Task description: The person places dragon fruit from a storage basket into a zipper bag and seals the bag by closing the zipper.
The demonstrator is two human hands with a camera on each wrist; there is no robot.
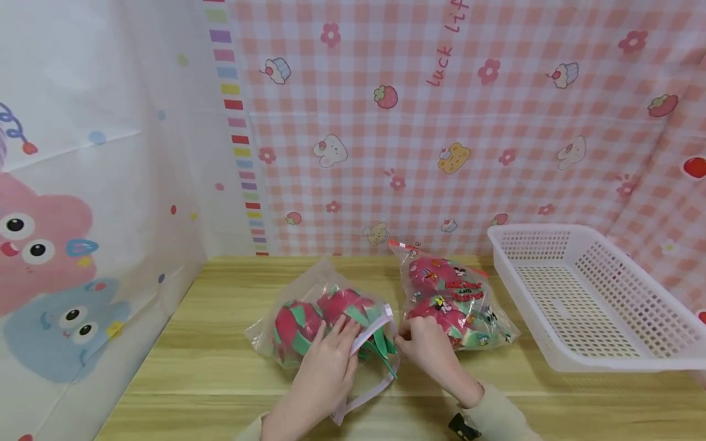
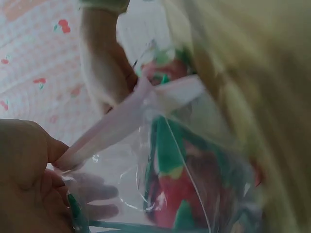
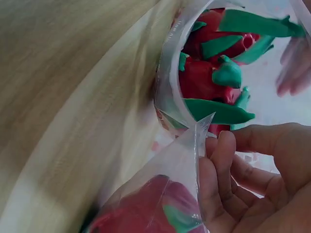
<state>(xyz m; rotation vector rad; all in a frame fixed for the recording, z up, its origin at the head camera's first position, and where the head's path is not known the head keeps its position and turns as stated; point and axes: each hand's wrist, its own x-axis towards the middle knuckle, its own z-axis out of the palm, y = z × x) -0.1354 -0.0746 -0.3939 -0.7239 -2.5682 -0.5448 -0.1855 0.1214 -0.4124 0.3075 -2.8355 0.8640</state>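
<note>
A clear zip bag point(image 1: 315, 280) with a pale zip strip lies on the table, holding toy dragon fruits point(image 1: 296, 326) in pink-red with green leaves. My left hand point(image 1: 325, 367) lies over the bag beside its mouth. Its thumb meets the rim in the left wrist view, and its fingers show through the plastic. The mouth gapes in the right wrist view, with green leaves point(image 3: 218, 110) near it. My right hand point(image 1: 427, 349) pinches the plastic edge between thumb and curled fingers point(image 3: 221, 150), right where this bag meets a second one. That printed zip bag point(image 1: 466, 295) also contains dragon fruits.
To the right stands a white plastic basket point(image 1: 612, 365) with perforated walls. Behind the wooden table point(image 1: 220, 343) hangs a pink checked cloth point(image 1: 353, 184), and a white cartoon-print cloth point(image 1: 138, 202) borders the left side.
</note>
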